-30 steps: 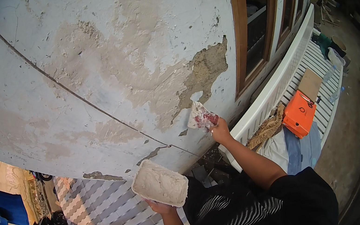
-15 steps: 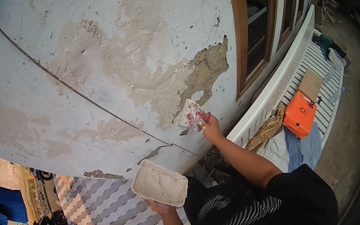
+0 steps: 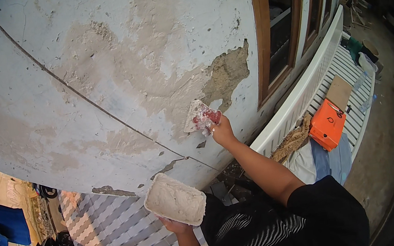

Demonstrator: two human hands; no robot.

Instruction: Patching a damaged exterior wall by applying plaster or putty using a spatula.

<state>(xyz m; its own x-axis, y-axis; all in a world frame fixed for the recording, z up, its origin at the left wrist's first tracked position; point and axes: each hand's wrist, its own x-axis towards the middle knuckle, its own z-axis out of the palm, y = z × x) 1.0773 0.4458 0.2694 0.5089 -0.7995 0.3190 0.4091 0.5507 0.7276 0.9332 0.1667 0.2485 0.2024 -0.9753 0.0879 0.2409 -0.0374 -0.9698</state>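
My right hand [image 3: 221,132] is closed round the red handle of a putty knife [image 3: 199,116], whose wide blade, smeared with pale filler, lies against the wall [image 3: 117,104]. Just beyond the blade a rough grey-brown patch [image 3: 228,74] shows where the paint has come off. Damp-looking beige filler [image 3: 161,95] spreads over the wall left of that patch. Low in front of me, my left hand [image 3: 175,225] grips a rectangular tub [image 3: 176,201] of pale filler from beneath; most of its fingers are hidden under the tub.
To the right stands a white slatted bench [image 3: 302,101] bearing an orange box [image 3: 328,124], a piece of cardboard [image 3: 340,92] and cloths. Brown-framed windows [image 3: 261,35] edge the wall. Patterned floor tiles [image 3: 121,233] lie below left, near a blue cloth [image 3: 3,218].
My right hand has slid the putty knife a short way left and up along the wall. The tub in my left hand has stayed in place.
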